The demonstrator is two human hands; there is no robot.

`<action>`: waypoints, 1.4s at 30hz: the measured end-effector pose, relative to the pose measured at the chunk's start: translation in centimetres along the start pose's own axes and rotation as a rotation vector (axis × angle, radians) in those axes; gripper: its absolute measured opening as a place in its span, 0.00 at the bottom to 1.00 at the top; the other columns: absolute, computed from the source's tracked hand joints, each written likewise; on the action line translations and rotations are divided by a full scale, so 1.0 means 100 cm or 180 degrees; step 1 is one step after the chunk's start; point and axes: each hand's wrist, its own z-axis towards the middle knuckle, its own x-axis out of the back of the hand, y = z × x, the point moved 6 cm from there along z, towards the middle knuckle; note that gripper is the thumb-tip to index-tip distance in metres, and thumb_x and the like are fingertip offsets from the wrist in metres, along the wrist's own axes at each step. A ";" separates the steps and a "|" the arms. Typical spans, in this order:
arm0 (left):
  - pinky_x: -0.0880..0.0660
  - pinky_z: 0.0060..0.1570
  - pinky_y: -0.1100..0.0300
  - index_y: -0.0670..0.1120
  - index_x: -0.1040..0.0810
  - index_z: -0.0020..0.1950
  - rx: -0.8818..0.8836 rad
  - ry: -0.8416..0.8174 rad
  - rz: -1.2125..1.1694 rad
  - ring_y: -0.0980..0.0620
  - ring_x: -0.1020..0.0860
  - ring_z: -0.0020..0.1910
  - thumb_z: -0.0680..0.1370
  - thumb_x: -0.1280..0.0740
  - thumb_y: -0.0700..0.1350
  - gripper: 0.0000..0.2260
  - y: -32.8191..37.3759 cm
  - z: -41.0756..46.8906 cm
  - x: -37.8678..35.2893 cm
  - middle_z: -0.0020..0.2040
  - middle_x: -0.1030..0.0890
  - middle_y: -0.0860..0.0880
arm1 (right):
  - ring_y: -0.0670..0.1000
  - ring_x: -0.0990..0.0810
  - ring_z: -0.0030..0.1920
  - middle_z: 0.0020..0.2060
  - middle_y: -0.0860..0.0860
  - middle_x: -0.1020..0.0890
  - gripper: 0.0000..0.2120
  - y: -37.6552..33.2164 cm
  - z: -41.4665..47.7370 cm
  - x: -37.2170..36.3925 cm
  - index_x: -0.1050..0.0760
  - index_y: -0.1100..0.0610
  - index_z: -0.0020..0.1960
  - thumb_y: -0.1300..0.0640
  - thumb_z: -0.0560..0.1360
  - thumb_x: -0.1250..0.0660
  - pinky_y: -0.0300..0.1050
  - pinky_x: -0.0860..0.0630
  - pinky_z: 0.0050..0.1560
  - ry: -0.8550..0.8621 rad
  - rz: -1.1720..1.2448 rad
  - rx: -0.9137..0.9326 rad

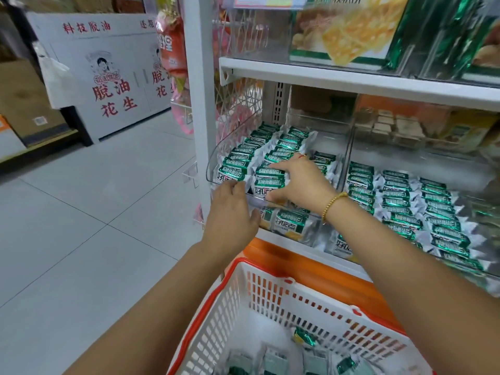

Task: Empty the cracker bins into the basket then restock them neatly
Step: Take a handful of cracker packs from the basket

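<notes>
- The right hand (300, 182) reaches into the left bin (213, 161) and grips the front cracker packets (270, 173) of the middle row, with the fingers spread over their tops and the thumb tucked under the front one.
- A gold bead bracelet (331, 204) sits on that wrist.
- The left hand (232, 212) holds the clear front lip of the same bin, its fingers curled over the edge just beside the right thumb.
- The left bin is a clear plastic tray on the white shelf (284, 238). Green and white packets stand in it on edge in close rows, and the row nearest the right wall is shorter.
- The right bin (422, 163) touches it on the same shelf and holds three long rows of the same packets, with bare plastic behind them.
- The basket (235, 307), white and slotted with an orange rim, is below the shelf and close to the person. A few loose packets (305, 338) lie on its bottom.
- The upper shelf (351, 77) carries clear bins with large cracker boxes (346, 31) propped in them.
- A white upright (194, 77) closes the shelving on the left.
- The floor (94, 212) is of pale grey tiles.
- Across the aisle stands a white cabinet (113, 77) printed with red characters, and cardboard boxes (21, 104) are stacked beside it.
</notes>
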 end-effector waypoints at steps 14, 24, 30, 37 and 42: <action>0.32 0.43 0.56 0.42 0.24 0.44 -0.0260 0.0213 -0.0349 0.47 0.25 0.42 0.76 0.34 0.45 0.07 -0.006 -0.033 0.012 0.43 0.22 0.44 | 0.50 0.26 0.46 0.40 0.48 0.26 0.07 -0.015 -0.083 0.007 0.26 0.54 0.42 0.52 0.75 0.34 0.45 0.29 0.49 0.1162 0.0289 0.0656; 0.34 0.36 0.59 0.42 0.28 0.37 -0.0356 -0.2966 0.0692 0.49 0.28 0.38 0.79 0.38 0.50 0.15 -0.020 -0.158 -0.147 0.36 0.26 0.47 | 0.56 0.27 0.34 0.39 0.63 0.21 0.16 0.101 -0.235 -0.206 0.25 0.62 0.40 0.50 0.78 0.35 0.37 0.30 0.35 -0.2865 0.0334 -0.0194; 0.29 0.50 0.55 0.38 0.22 0.50 0.0284 -0.4180 0.1310 0.43 0.24 0.54 0.77 0.36 0.52 0.16 -0.084 -0.213 -0.212 0.52 0.21 0.40 | 0.57 0.22 0.45 0.48 0.57 0.20 0.16 0.116 -0.306 -0.285 0.24 0.62 0.53 0.48 0.78 0.36 0.51 0.25 0.45 -0.3702 -0.0540 0.0017; 0.29 0.54 0.57 0.44 0.24 0.57 0.1023 -0.4430 0.1256 0.45 0.24 0.57 0.73 0.30 0.55 0.19 -0.131 -0.248 -0.243 0.56 0.23 0.44 | 0.60 0.24 0.56 0.59 0.61 0.24 0.19 0.134 -0.318 -0.296 0.33 0.63 0.66 0.53 0.80 0.39 0.53 0.25 0.53 -0.3541 -0.0288 -0.0287; 0.28 0.62 0.54 0.48 0.28 0.68 0.1478 -0.4445 0.0996 0.46 0.27 0.63 0.65 0.32 0.71 0.39 -0.172 -0.281 -0.299 0.67 0.26 0.45 | 0.60 0.22 0.54 0.57 0.61 0.22 0.34 0.147 -0.321 -0.302 0.48 0.60 0.76 0.51 0.77 0.35 0.53 0.22 0.53 -0.3325 0.0078 -0.0707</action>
